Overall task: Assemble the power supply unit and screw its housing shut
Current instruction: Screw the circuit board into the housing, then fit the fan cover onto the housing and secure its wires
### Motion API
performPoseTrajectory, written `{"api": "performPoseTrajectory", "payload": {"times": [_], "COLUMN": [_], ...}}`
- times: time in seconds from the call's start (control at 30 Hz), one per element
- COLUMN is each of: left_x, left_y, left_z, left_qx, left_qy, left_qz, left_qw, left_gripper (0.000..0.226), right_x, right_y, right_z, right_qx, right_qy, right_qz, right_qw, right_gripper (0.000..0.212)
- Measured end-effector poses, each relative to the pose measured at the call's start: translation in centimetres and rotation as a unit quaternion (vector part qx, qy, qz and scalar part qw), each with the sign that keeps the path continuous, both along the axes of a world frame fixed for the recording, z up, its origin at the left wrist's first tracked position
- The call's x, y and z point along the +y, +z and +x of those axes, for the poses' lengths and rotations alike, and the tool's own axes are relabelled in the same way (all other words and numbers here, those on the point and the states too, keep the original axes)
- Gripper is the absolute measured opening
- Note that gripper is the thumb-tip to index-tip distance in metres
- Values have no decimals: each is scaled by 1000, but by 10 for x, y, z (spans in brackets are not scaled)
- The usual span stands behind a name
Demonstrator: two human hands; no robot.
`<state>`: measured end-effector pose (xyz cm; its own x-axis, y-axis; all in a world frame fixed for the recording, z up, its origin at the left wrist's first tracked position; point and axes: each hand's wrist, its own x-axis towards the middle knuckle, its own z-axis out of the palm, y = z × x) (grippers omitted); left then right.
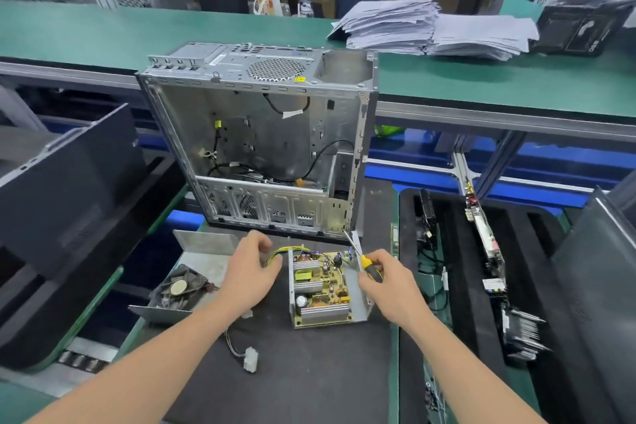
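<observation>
While the power supply housing (359,299) stands open on the black mat (309,372), at six o'clock from the computer case (261,134), its circuit board (321,286) lies bare and nothing is closed yet. The left hand (253,272), at the board's ten o'clock, curls fingers and thumb round the yellow wire bundle (275,256). The right hand (385,280), at three o'clock, grips a screwdriver (361,256) by its yellow-and-black handle, shaft pointing to about eleven o'clock. The housing cover (203,251), with its fan (180,286), lies at nine o'clock, apart from the base.

The step in hand looks like dressing the wires before closing. To do it well, gather the bundle clear of the housing's rim, where the cover could pinch a lead. Keep the screwdriver tip off the board's components, and see that the board sits flat. Only then bring the cover over, square to the walls, so the screw holes meet.
</observation>
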<state>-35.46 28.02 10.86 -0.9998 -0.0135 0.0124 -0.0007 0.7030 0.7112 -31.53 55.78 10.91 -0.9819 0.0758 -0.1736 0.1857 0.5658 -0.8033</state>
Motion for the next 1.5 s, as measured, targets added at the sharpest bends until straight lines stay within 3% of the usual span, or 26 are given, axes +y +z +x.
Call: {"api": "performPoseTrajectory", "payload": {"times": [0.13,0.2,0.3,0.43,0.57,0.67,0.73,0.8,0.87,1.0,1.07,1.13,1.23,1.37,1.5], "left_x": [17,22,23,4,-49,-103,-131,-146,-152,-147,-147,-149,-151,-141,-139], "left_y": [0,-3,-6,2,25,37,35,26,14,-7,-13,-11,-8,-11,-16], "left_z": [4,6,6,1,-15,-24,-27,-27,-25,-15,-14,-14,-5,25,34], "left_qx": [-48,-46,-44,-36,17,-50,-147,-231,-282,-315,-308,-300,-261,-128,30], "left_qy": [-58,-80,-106,-168,-54,-4,0,2,-3,-33,-28,-25,-48,-97,-94], "left_qz": [-104,-135,-127,-107,-93,-187,-254,-305,-320,-306,-308,-307,-291,-301,-336], "left_qw": [992,987,985,979,994,981,956,924,905,898,899,903,919,940,937], "left_gripper": [45,42,35,45,32,16,40,86,117,121,113,106,104,98,75], "right_x": [3,4,5,6,1,-6,-15,-31,-55,-115,-143,-161,-172,-177,-172], "right_y": [-4,-8,-9,-6,3,8,14,24,36,44,41,37,33,39,41], "right_z": [9,13,15,6,-5,-12,-11,-8,-4,3,9,14,16,8,-9], "right_qx": [22,22,1,-3,5,10,29,64,88,72,59,31,15,80,-62], "right_qy": [-19,-29,-41,-31,-23,-26,-41,-59,-57,47,71,73,55,4,-4], "right_qz": [-11,-22,-27,-8,22,79,161,260,284,195,156,145,176,273,314], "right_qw": [1000,999,999,999,999,997,986,962,953,977,983,986,983,959,947], "right_gripper": [12,13,20,32,46,52,52,47,36,17,9,15,17,15,31]}}
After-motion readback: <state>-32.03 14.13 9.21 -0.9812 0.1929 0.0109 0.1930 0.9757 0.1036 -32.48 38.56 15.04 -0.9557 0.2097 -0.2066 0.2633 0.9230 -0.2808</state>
